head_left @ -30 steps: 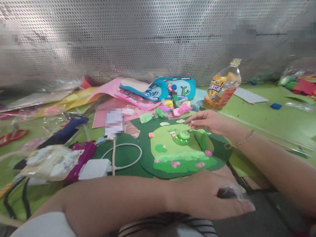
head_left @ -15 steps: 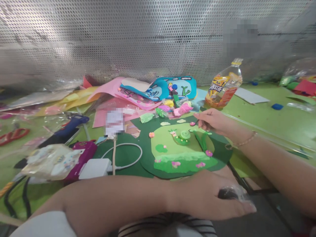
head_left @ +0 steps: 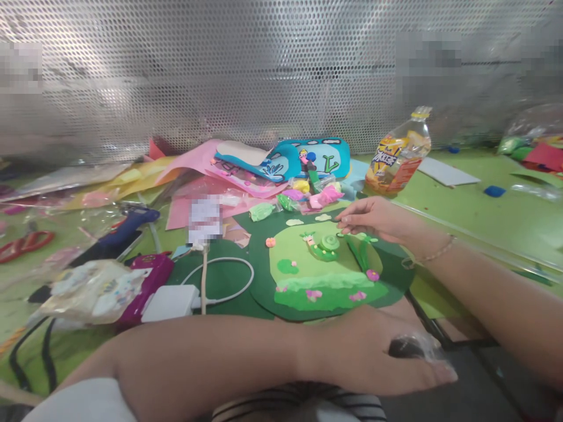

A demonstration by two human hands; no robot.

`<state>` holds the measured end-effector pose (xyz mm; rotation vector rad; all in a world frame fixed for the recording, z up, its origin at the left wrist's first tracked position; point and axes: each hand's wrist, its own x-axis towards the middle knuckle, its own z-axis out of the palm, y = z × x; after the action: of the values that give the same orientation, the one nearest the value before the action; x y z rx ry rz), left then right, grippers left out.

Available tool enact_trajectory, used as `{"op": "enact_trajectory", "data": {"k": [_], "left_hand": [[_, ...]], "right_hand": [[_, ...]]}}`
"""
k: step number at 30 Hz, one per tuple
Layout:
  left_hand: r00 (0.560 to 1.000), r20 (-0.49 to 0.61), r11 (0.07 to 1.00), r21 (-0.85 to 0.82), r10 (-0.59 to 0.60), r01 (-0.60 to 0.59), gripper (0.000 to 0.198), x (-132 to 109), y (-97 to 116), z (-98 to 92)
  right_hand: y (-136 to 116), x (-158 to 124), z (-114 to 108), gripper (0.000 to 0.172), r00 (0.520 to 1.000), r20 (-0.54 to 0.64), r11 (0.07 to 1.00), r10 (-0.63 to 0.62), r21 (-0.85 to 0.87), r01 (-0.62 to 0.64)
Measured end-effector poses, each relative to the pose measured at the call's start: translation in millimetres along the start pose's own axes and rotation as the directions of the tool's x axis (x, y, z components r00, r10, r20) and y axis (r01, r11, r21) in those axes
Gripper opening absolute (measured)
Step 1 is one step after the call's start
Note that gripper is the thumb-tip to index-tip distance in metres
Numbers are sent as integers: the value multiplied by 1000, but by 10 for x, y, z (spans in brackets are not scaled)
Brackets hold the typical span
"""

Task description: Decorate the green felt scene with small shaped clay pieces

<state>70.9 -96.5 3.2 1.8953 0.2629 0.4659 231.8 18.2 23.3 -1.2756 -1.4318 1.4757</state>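
A dark green card (head_left: 259, 275) carries a light green clay scene with a green clay snail (head_left: 326, 246), pink flowers and small clouds. Over its upper right edge my right hand (head_left: 373, 220) has its fingers closed together, the tips touching the card. What lies under those fingertips is hidden. My left hand (head_left: 373, 351) rests low in front of the card, fingers wrapped round a dark lump in clear plastic (head_left: 411, 347). A clay flower (head_left: 372, 275) sits at the foot of the green leaves, right of the snail.
Behind the card lie several wrapped clay packets (head_left: 288, 202) and blue picture cards (head_left: 336, 155). A drink bottle (head_left: 398, 155) stands back right. At left are a white charger (head_left: 171, 302) with cable, a blue glue gun (head_left: 129, 225) and red-handled scissors (head_left: 26, 246).
My right hand has shifted slightly left and its fingers now cover the spot where a pink flower showed. My left hand stays almost still.
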Motion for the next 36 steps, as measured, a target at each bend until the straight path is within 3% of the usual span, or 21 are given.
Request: {"op": "enact_trajectory", "data": {"k": [7,14,22,29,36], "left_hand": [[1000,15,999,-48,4,-4,27,-8,37,-45],[999,21,999,-22,-35,36,29,-13,23,-31],[999,40,1000,0,-27,27,32,-9,14,-31],[997,45,997,-27,-70,71,30,-13,44,-41],[995,33,994,-47,-97,98,27,-12,47,-36]], "right_hand": [[-5,-16,-3,47,991,-133,999,-16,-33,12],[27,34,-26,27,992,-117,996,-56,64,64],[36,26,-7,27,990,-120,995,-77,51,83],[-7,-3,22,40,986,-156,998,-55,2,56],[45,35,-17,27,992,-86,996,-88,28,90]]}}
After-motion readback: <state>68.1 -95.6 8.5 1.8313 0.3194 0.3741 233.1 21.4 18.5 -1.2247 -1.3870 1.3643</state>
